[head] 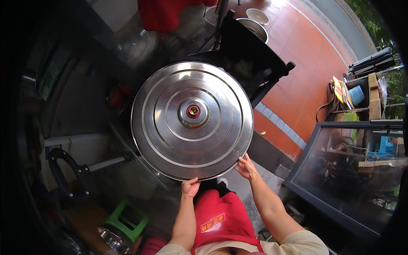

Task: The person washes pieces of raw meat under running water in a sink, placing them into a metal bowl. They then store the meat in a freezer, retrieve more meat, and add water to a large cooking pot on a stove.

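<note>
A large round stainless steel lid point(191, 149) with raised rings and a red and brass-coloured centre knob fills the middle of the view. My left hand point(191, 187) grips its near rim, thumb on top and fingers hidden below the edge. My right hand point(246, 167) is at the rim's lower right, fingers against the edge and spread a little. What lies under the lid is hidden. A red apron point(220, 207) bearing writing covers my front.
A green plastic stool point(135, 220) and a shiny metal bowl point(114, 237) are at the lower left. A black handle point(68, 173) on a metal bar juts out left. Beyond the lid stands a black frame point(255, 47); a glass-paned cabinet point(344, 172) is at right.
</note>
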`<state>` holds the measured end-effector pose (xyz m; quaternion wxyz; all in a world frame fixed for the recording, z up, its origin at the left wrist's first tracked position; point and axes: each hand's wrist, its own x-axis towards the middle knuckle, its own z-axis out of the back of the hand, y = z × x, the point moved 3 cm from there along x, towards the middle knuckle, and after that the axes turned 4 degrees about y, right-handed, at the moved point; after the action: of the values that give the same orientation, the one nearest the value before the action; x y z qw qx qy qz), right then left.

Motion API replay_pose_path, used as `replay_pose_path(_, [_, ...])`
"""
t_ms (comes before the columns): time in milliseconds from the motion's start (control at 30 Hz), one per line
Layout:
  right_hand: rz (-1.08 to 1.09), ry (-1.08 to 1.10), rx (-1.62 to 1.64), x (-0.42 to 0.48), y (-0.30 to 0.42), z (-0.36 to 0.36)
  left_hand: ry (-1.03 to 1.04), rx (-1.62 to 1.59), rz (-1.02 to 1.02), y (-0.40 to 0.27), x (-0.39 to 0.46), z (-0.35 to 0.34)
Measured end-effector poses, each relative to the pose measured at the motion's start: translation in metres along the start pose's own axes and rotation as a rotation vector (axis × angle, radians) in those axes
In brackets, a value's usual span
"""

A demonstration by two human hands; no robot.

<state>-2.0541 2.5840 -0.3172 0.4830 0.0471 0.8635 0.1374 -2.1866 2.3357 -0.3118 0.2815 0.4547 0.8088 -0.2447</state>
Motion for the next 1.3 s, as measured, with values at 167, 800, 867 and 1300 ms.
replay_pose_path(167, [-0.01,-0.17,-0.211,0.012,-0.006,0.0,-0.396,0.401,0.273,0.001,-0.02,-0.001])
replay_pose_path(800, [1.236,-0.88,0.418,-0.577,-0.197,0.192,1.792,1.728,0.248,0.418,-0.458,-0.2])
replay_pose_path(867, [1.329,-1.107,0.495,-0.65,-0.284,0.227,1.996,1.637,0.439,0.458,-0.553,-0.143])
replay_pose_path(1300, [1.492,-1.553,1.039,-0.994,-0.545,0.397,2.554,1.066,0.936,0.688,-0.935,0.076])
